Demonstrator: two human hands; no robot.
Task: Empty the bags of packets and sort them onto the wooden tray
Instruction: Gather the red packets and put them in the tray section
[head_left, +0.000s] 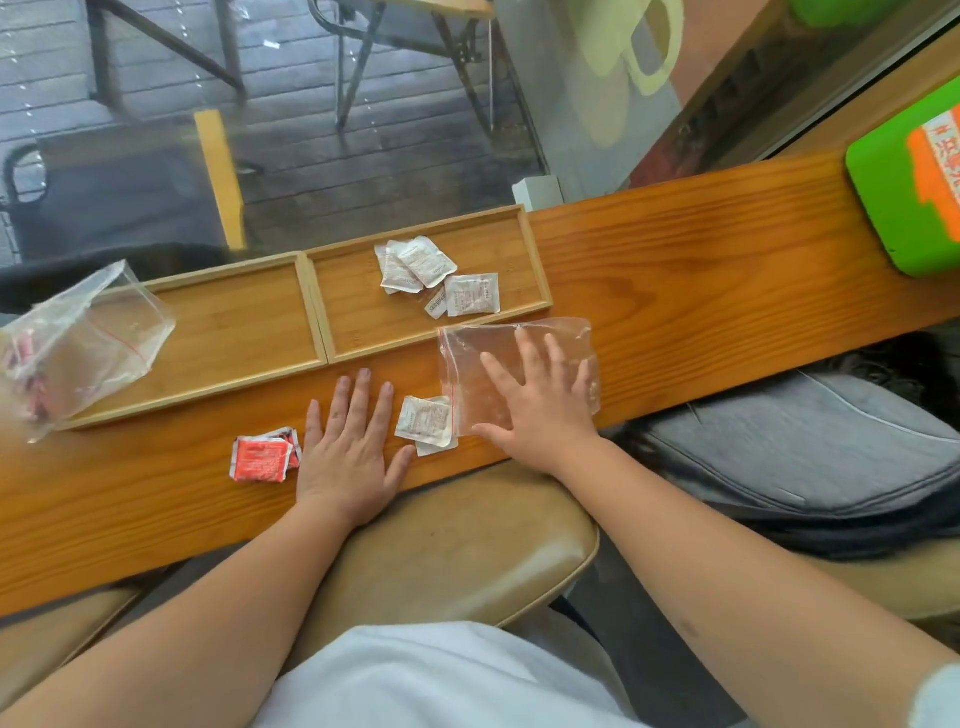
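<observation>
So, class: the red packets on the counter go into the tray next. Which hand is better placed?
Left. The left hand lies flat right beside the red packets; the right hand rests on the empty bag.

A single head-worn wide-angle camera is looking forward and steeply down onto the wooden surface (675, 249), which is running diagonally across the frame. Both forearms are entering from the bottom edge, so the view is sitting close above the hands (straight edges are bowing near the borders). The upper part is taking in a window and the decking outside.
</observation>
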